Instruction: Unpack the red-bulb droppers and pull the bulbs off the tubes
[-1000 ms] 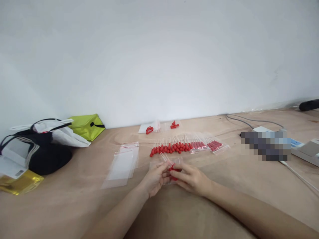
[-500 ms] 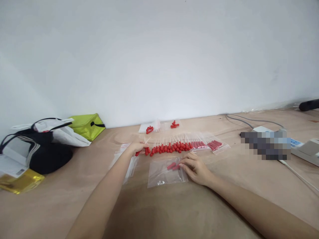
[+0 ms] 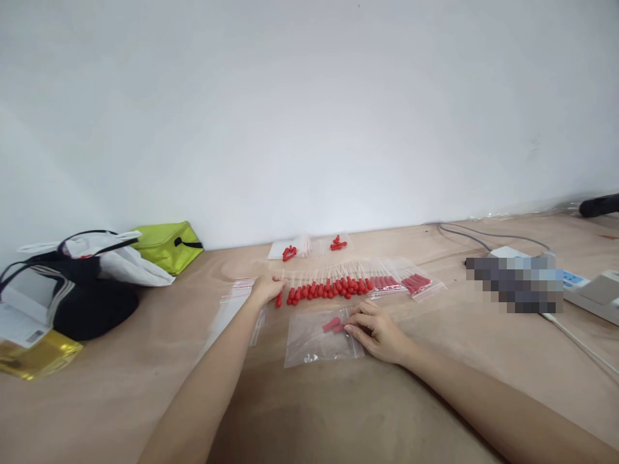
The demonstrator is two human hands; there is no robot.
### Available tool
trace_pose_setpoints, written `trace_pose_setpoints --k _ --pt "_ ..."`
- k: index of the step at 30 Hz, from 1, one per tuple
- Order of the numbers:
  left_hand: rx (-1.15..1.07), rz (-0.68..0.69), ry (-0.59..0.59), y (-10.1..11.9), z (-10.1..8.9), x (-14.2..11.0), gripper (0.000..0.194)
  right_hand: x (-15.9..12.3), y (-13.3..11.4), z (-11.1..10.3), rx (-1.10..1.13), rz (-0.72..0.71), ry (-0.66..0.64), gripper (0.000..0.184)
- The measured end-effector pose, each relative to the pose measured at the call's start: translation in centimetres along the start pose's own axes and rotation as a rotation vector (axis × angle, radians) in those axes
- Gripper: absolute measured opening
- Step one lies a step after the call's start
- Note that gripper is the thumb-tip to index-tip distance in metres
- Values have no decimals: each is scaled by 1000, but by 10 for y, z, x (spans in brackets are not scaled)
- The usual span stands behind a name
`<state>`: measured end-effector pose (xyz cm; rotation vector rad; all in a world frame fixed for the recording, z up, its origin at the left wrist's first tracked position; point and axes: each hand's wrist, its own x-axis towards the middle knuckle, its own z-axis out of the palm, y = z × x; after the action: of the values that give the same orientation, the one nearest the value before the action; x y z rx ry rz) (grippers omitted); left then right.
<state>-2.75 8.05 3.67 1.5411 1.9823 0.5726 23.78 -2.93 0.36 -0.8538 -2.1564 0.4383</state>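
My left hand [image 3: 267, 288] is closed in a pinch on a dropper with a red bulb [image 3: 279, 300], at the left end of a row of red-bulbed droppers [image 3: 329, 289]. Their thin pale stems point toward the wall. Close to me lies a clear zip bag [image 3: 304, 341] with two paler red bulbs [image 3: 331, 324] at its upper right. My right hand [image 3: 377, 330] rests on the bag's right side, thumb and fingers closed on it beside the bulbs. Under my left forearm is a stack of flat zip bags [image 3: 227, 312].
Filled bags of droppers [image 3: 416, 282] lie at the row's right end. Small red bulbs [image 3: 289, 252] sit on bags near the wall. A green pouch [image 3: 167, 247] and a black bag [image 3: 97, 306] stand left; a power strip [image 3: 592, 293] and cables lie right.
My left hand has shifted slightly; the red bulb at its fingers now stands apart from the row's left end. My right hand stays on the bag, nearly still.
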Motion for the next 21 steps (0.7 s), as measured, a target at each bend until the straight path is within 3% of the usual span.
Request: trace_pose_setpoints --k 3,7,12,17,19,21 --pt "32 -58 57 0 3 1 18 0 1 0 -6 2 8 19" --pt "40 -81 46 3 8 0 23 0 2 0 -26 -12 7 20" --pt "107 25 92 7 1 -12 15 0 5 -2 -82 -12 4 20" --pt "181 334 168 2 5 -65 11 -4 14 -8 -97 50 41 14" --pt "207 720 94 -4 13 -91 17 -6 17 -11 -75 102 50 10" --pt "214 853 -25 -9 20 -113 24 -6 18 -13 -52 134 25 7"
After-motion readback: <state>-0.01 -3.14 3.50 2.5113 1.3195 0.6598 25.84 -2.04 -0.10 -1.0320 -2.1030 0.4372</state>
